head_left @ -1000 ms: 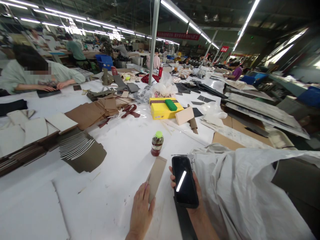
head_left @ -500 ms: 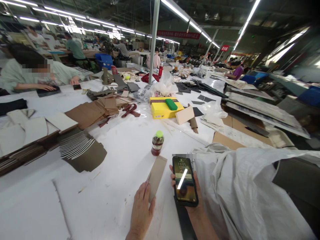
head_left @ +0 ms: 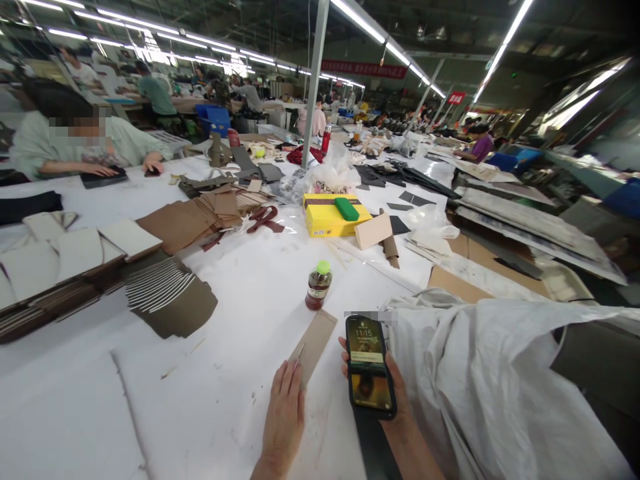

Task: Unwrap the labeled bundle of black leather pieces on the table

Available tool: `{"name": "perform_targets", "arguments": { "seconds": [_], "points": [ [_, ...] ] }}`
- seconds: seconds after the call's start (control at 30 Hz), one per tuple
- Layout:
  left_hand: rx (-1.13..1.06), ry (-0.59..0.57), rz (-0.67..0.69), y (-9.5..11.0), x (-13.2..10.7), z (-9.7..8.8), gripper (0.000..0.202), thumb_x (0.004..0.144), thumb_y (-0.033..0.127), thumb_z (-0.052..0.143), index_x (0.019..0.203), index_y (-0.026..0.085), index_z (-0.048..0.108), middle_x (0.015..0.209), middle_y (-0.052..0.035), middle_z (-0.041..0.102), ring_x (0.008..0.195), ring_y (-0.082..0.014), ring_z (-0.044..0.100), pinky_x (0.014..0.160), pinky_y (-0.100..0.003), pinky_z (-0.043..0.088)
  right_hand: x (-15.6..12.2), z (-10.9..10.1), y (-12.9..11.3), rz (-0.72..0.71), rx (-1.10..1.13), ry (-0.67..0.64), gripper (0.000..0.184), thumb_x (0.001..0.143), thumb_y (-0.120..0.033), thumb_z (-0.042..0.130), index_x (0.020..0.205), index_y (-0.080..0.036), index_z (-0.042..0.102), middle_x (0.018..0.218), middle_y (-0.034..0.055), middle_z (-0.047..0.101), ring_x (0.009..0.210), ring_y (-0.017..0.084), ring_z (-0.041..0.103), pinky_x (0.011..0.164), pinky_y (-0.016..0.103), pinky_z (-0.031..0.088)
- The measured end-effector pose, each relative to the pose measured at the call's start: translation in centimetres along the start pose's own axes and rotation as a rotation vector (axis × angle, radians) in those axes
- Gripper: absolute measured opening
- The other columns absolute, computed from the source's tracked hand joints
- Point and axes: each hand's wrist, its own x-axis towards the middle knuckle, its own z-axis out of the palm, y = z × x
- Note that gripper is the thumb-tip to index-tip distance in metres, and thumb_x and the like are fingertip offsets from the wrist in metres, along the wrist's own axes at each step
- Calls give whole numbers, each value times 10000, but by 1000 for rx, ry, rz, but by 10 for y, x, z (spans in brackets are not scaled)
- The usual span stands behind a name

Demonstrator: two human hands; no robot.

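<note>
My right hand [head_left: 400,387] is wrapped round a smartphone [head_left: 369,363] in a dark case, screen up and lit with a clock reading 11:15. My left hand [head_left: 285,407] lies flat, its fingers stretched over the lower part of a beige strip [head_left: 320,337] on the white table. A thin, pointed thing [head_left: 301,351] shows by the left fingertips; the rest of it is hidden. Just beyond the strip stands a small bottle [head_left: 318,287] with a green cap and dark red-brown contents. Below the phone lies a dark strip [head_left: 373,443].
A yellow box [head_left: 325,223] with a green block [head_left: 346,209] on it stands ahead. Stacked olive pieces [head_left: 185,310] and brown pieces [head_left: 175,227] lie left. White sheeting [head_left: 480,373] is heaped right. A metal post [head_left: 315,87] rises mid-table; a co-worker [head_left: 85,143] sits at far left.
The phone tilts differently, and the bright reflection on its screen is gone. My left fingers have drawn closer together on the strip. The whole view has shifted slightly.
</note>
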Motion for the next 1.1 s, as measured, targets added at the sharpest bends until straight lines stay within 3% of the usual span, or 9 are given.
{"name": "perform_targets", "arguments": {
  "seconds": [0.2, 0.47, 1.1],
  "points": [
    [-36, 44, -35, 0, 0, -1, 529, 950, 161, 369, 1464, 240, 276, 1464, -49, 420, 1373, -238, 323, 1136, -525, 274, -2, -4, 5, -50, 32, 64, 626, 845, -514, 563, 1382, -216, 440, 1264, 146, 600, 1062, 290, 614, 927, 501, 483],
    [-86, 25, -67, 0, -3, 1, 520, 953, 157, 368, 1461, 196, 261, 1496, -94, 355, 1386, -258, 295, 1124, -529, 307, 3, -3, 13, -59, 59, 106, 632, 852, -534, 552, 1391, -227, 431, 1302, 146, 579, 1124, 314, 584, 978, 547, 438],
    [-97, 49, -62, 1, -4, 1, 492, 943, 150, 383, 1430, 163, 312, 1478, -112, 370, 1384, -250, 287, 1127, -489, 325, 3, -3, 18, -81, 77, 124, 624, 858, -510, 551, 1401, -235, 415, 1315, 148, 569, 1137, 316, 579, 981, 575, 428]
  ]
}}
